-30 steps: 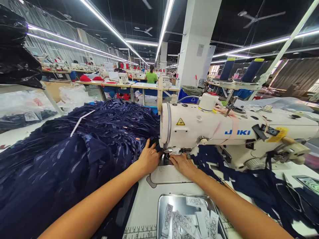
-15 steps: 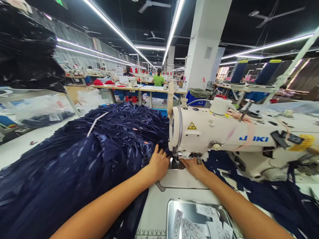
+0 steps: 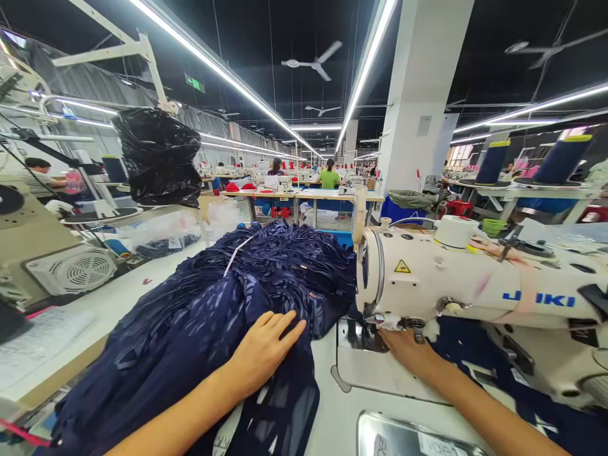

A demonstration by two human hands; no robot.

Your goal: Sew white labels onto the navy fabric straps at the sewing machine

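My left hand (image 3: 263, 351) lies on a heap of navy fabric pieces (image 3: 190, 342), left of the sewing machine (image 3: 427, 266). Its fingers are stretched over the cloth, with the forefinger apart from the others. My right hand (image 3: 411, 354) reaches under the machine head, next to the needle area and its metal plate (image 3: 351, 335). The head covers its fingertips, so I cannot make out what they hold. More navy fabric (image 3: 463, 345) lies behind my right forearm, beneath the machine arm.
A metal tray (image 3: 394, 437) with printed white labels sits at the front edge. A white strip (image 3: 236, 254) crosses the heap. Further left stand another machine (image 3: 52, 253) and a black plastic bag (image 3: 159, 155). Other people work at tables beyond.
My left hand has moved left from the needle area onto the navy heap. My right hand stays by the needle. The view has swung left, so the machine sits further right.
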